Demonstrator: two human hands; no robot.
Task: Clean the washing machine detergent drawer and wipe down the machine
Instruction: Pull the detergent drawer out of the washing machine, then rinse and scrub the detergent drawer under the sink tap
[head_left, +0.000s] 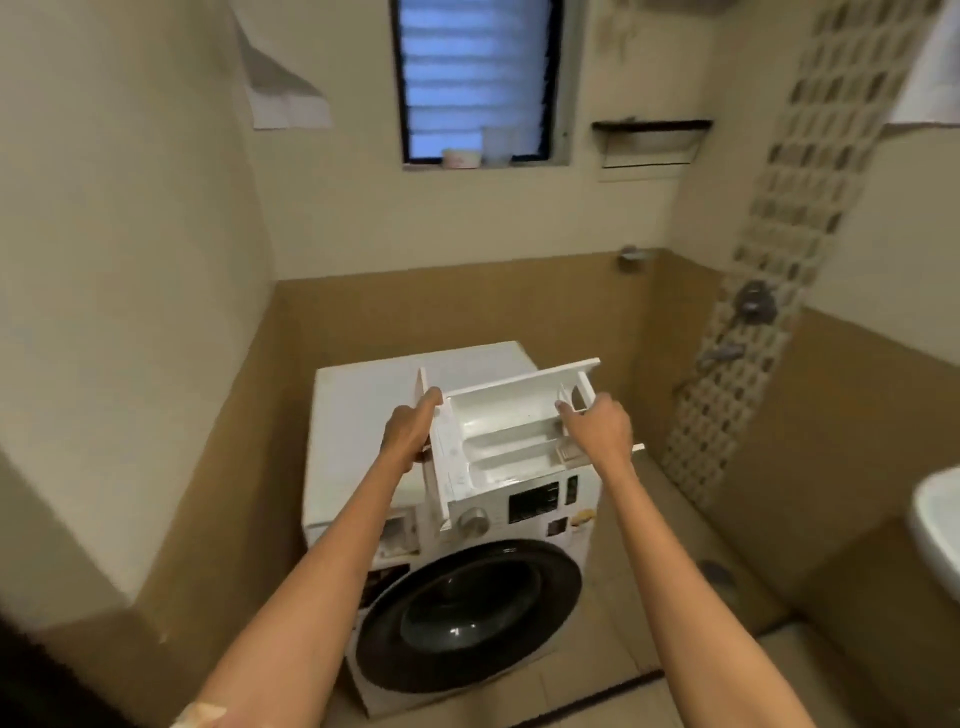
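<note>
A white front-loading washing machine (358, 415) stands in the corner, its dark round door (470, 616) closed. The white detergent drawer (498, 431) is out of the machine and held up in the air above the control panel (535, 501), tilted, with its compartments facing me. My left hand (410, 434) grips the drawer's left end at the front panel. My right hand (597, 428) holds the right end, thumb inside a compartment. The empty drawer slot (397, 532) shows at the machine's upper left front.
A window (475, 78) with a tub and a cup on its sill sits above the machine. Taps (756, 306) are on the tiled strip at right. A white basin (937, 530) juts in at the right edge. A floor drain (717, 571) lies beside the machine.
</note>
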